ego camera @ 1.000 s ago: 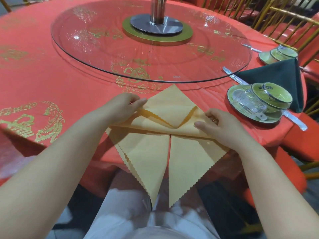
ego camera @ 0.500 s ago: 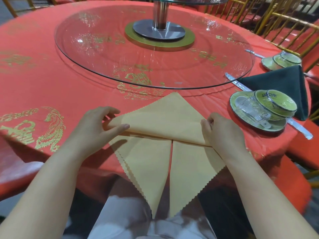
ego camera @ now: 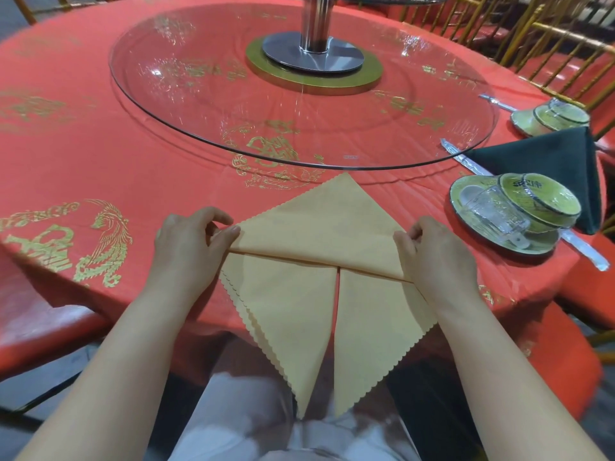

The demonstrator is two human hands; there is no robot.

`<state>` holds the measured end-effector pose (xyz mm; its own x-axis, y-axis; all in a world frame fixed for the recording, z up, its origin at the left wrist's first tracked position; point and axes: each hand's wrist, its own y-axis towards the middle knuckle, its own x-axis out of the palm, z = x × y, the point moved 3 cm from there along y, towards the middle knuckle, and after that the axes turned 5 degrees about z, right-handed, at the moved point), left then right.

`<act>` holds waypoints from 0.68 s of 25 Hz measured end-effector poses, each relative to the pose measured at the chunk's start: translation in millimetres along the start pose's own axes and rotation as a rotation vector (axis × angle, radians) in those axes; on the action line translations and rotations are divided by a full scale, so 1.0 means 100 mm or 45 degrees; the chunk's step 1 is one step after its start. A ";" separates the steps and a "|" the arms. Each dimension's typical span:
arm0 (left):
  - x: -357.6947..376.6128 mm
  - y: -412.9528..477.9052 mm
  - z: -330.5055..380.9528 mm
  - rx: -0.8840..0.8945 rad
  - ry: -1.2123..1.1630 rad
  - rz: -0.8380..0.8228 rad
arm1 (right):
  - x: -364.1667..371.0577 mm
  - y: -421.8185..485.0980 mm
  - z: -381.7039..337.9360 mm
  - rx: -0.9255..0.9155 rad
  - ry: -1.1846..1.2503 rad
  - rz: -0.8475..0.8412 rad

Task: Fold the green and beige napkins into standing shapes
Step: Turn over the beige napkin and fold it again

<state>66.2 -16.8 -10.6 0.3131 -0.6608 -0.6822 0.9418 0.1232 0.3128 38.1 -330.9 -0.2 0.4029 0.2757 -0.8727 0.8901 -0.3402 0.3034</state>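
Note:
A beige napkin with scalloped edges lies at the table's near edge. Its upper part is a flat triangle pointing away from me, and two long pointed flaps hang over the table edge toward my lap. My left hand pinches the triangle's left corner between thumb and fingers. My right hand pinches the right corner the same way. A dark green napkin lies folded in a triangle at the right, partly behind a place setting.
A round glass turntable on a metal post fills the middle of the red tablecloth. At right sits a green plate with a bowl and a glass cup, wrapped cutlery beside it. A second setting and gold chairs stand farther back.
The upper flap, open and raised a second ago, now lies flat as a smooth triangle. Both hands have slid outward to its left and right corners.

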 end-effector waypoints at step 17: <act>-0.01 0.02 0.13 -0.026 0.185 -0.053 | -0.04 0.04 -0.03 0.223 0.253 -0.057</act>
<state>66.6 -25.3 -1.0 0.2870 -0.5516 -0.7831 0.9561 0.1144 0.2698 40.8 -330.7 6.1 0.4134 0.4588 -0.7865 0.8644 -0.4692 0.1807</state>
